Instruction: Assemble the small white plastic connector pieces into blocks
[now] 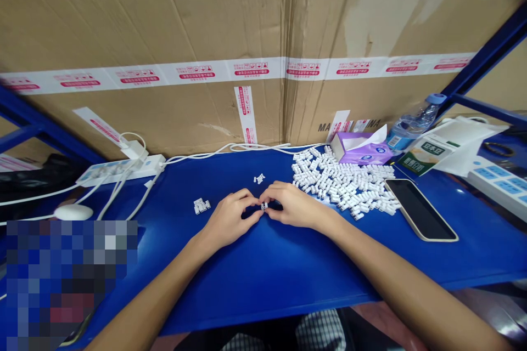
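Observation:
Between my two hands, at the middle of the blue table [255,279], is a small white plastic piece [264,206] with dark marks; its exact kind is too small to tell. My left hand [234,214] pinches it from the left with thumb and forefinger. From the right, the fingertips of my right hand [290,205] close on the same piece. Just beyond my hands lie a few tiny white bits [259,178]. A small cluster of white pieces [201,206] rests left of my left hand. Past my right hand spreads a large heap of similar white pieces [341,181].
A phone [422,209] lies right of the heap, with a purple tissue pack [362,148], a plastic bottle [415,120] and a green-white box [432,151] behind. Power strips [123,170] and white cables are at left. Cardboard [185,22] walls the back.

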Tool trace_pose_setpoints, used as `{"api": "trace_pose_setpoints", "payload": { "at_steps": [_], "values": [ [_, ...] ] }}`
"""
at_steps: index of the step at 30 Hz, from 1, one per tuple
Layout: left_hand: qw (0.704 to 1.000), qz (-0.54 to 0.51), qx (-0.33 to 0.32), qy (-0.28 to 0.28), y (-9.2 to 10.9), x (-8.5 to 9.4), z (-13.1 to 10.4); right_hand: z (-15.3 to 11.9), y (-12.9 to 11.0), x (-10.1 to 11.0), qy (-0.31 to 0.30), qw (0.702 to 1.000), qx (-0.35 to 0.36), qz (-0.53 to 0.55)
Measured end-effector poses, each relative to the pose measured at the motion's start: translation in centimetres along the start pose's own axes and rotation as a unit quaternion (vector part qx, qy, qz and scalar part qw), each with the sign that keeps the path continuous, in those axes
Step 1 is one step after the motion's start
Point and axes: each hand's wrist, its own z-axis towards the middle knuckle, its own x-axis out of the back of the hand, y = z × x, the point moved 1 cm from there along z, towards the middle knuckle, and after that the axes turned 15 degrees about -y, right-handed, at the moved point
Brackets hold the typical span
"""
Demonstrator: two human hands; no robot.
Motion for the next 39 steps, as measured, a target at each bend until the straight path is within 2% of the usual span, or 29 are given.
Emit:
{"api": "trace_pose_setpoints", "payload": {
  "at_steps": [9,13,17,21,24,28,33,39],
  "values": [
    [1.0,-0.008,0.011,0.006,-0.1,0.1,-0.1,0.0,0.1,0.5,-0.007,0.998,-0.024,-0.052],
    [0.999,0.017,0.007,0.039,-0.2,0.2,0.1,-0.3,0.6,0.7,0.011,0.995,-0.037,-0.087],
    [0.994,0.076,0.046,0.07,-0.7,0.1,0.1,-0.3,0.7,-0.3,0.018,0.988,-0.086,-0.126],
    [0.986,0.131,0.091,0.046,-1.2,-0.4,0.1,-0.1,0.1,-1.8,-0.019,0.971,-0.148,-0.189],
    [0.981,0.159,0.108,0.015,-1.3,-0.7,0.1,0.0,-0.3,-2.3,-0.038,0.962,-0.165,-0.216],
    [0.978,0.176,0.111,0.0,-1.3,-0.8,0.2,0.0,-0.4,-1.7,-0.06,0.954,-0.185,-0.227],
    [0.976,0.184,0.113,0.002,-1.0,-0.5,0.3,-0.3,0.2,-0.7,-0.054,0.954,-0.203,-0.212],
    [0.971,0.198,0.134,0.01,-0.8,0.7,1.6,-0.6,1.1,-0.6,-0.05,0.96,-0.2,-0.191]
  ]
}}
